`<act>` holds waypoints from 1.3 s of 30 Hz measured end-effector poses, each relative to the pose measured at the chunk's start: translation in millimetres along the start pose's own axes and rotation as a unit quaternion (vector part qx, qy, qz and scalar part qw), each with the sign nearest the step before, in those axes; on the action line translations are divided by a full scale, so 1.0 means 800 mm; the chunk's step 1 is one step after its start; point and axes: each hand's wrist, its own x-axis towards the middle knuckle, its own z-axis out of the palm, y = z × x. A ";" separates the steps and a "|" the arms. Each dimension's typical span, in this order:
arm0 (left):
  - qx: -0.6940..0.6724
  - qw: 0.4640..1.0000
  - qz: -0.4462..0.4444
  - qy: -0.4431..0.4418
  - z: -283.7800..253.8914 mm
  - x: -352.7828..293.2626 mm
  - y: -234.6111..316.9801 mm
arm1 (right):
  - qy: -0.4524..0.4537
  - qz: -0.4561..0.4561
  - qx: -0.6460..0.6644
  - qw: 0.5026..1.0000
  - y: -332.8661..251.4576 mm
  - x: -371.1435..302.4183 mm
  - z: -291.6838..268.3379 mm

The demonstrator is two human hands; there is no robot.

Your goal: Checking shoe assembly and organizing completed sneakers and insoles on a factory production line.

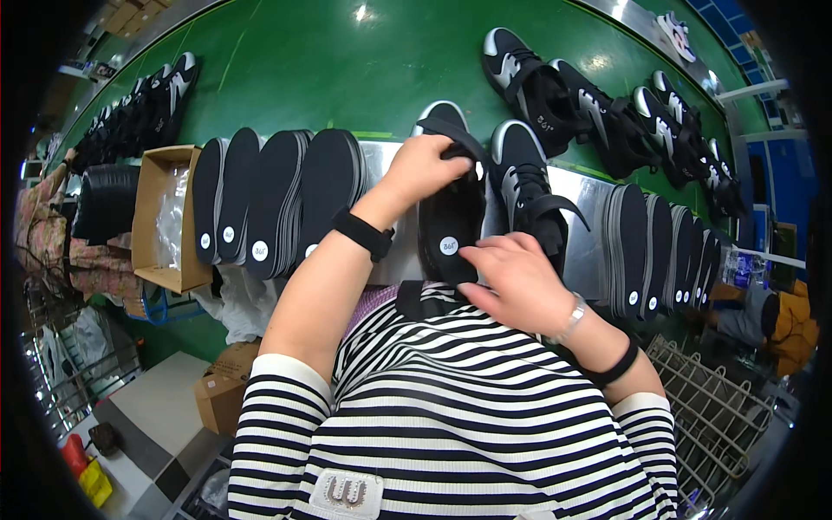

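A black sneaker (440, 111) with a silver toe stands in front of me, its toe pointing away. My left hand (423, 172) is closed on its upper, around the tongue and strap. Inside lies a black insole (444, 260) with a round white label at the heel. My right hand (518, 284) has its fingers apart, with thumb and fingertips beside the sneaker's heel; whether they touch it I cannot tell. Just right of it stands the matching sneaker (518, 156), its strap hanging loose to one side.
Stacks of black insoles (329, 178) stand to my left, and more insole stacks (626, 251) to my right. An open cardboard box (149, 217) holds clear plastic. Several black sneakers (530, 91) rest on the green surface (347, 69) beyond; others line its far left. A wire rack (706, 407) is at lower right.
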 end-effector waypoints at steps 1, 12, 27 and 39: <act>-0.053 0.997 -0.050 -0.024 0.001 0.010 -0.007 | -0.044 0.011 -0.041 0.998 0.004 0.010 0.011; -0.151 0.977 -0.125 -0.082 0.002 0.005 0.000 | -0.409 0.121 0.048 0.903 0.014 0.079 0.039; -0.242 0.970 -0.017 -0.019 0.037 -0.012 0.020 | 0.130 0.086 0.037 0.987 0.118 -0.081 -0.028; -0.168 0.986 -0.019 0.008 0.045 -0.011 0.017 | 0.128 0.173 0.155 0.964 0.156 -0.027 -0.018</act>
